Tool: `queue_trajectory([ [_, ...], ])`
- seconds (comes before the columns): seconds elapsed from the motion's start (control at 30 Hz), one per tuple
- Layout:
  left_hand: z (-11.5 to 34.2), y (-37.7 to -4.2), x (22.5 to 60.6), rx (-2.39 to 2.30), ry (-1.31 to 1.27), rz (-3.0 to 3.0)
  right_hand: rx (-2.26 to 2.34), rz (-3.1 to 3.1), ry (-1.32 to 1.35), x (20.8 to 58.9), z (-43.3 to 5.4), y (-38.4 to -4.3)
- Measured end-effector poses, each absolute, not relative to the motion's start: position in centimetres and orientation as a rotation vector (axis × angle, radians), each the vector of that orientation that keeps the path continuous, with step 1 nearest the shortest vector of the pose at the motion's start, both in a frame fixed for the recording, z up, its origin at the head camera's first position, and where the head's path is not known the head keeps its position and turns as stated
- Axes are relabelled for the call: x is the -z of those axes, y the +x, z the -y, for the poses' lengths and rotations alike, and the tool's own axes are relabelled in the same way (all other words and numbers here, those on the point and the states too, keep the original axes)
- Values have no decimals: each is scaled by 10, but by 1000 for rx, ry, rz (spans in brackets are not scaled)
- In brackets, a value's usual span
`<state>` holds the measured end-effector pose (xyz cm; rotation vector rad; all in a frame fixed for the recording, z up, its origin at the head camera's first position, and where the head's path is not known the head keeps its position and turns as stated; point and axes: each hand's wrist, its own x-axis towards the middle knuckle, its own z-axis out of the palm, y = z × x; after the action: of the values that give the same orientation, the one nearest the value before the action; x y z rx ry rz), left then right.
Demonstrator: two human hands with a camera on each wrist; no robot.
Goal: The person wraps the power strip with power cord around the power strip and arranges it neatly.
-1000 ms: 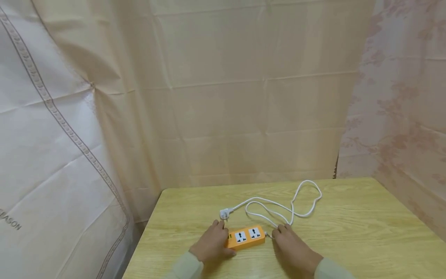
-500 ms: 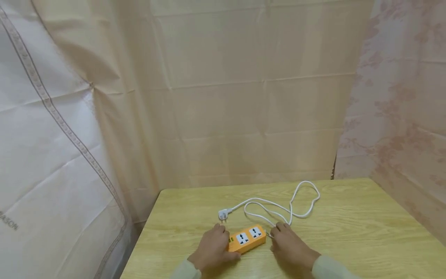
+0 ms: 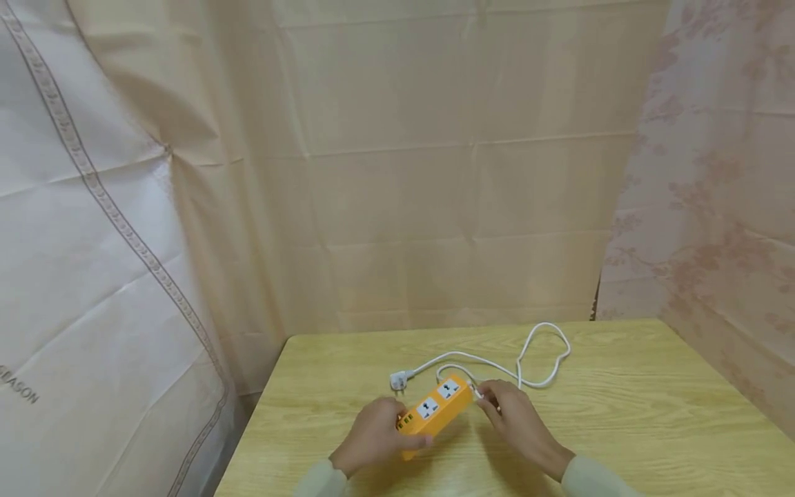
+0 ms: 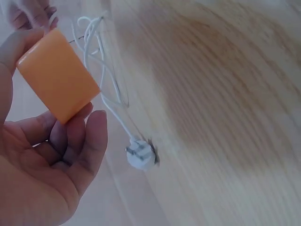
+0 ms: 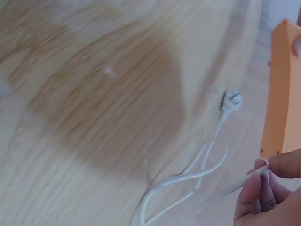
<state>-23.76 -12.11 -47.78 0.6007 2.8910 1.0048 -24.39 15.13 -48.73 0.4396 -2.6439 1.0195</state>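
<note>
Hanging beyond the table's far edge, a beige cloth (image 3: 435, 193) fills the background, with a white cloth (image 3: 81, 241) at left and a floral cloth (image 3: 720, 172) at right. Below them lies the table (image 3: 633, 407), its top light wood-grained. Across its middle runs a white cord (image 3: 462, 353), forming one loop at far right and another nearer the centre. At the near side are my two hands, in pale sleeves (image 3: 321, 481). My left hand (image 3: 377, 433) grips the left end of an orange power strip (image 3: 444, 417), thumb on its near side. My right hand (image 3: 514, 417) pinches the cord just beside the strip's right end. The strip is raised above the near part of the table, between my hands, slanting so that its right end lies farther away. A white plug (image 3: 398, 380) rests on the table beyond my left hand. Two white sockets (image 3: 427, 408) occupy the strip's upper face; small ports (image 3: 407, 419) sit left of them.
</note>
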Motion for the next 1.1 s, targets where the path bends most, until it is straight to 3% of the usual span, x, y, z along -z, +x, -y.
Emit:
queue_trajectory([
  [0.23,119,-229,475,-1014,588,-2889,-977,2677,405,480,-144,-240],
  [0.5,112,-221,469,-1051,598,-2955,-576,2650,549,479,-145,-235],
  [0.7,111,-222,467,-953,558,-3132,-630,2643,625,484,-147,-233],
  [1.1,122,-229,448,-741,626,-3090,-413,2344,1042,498,-149,-232],
])
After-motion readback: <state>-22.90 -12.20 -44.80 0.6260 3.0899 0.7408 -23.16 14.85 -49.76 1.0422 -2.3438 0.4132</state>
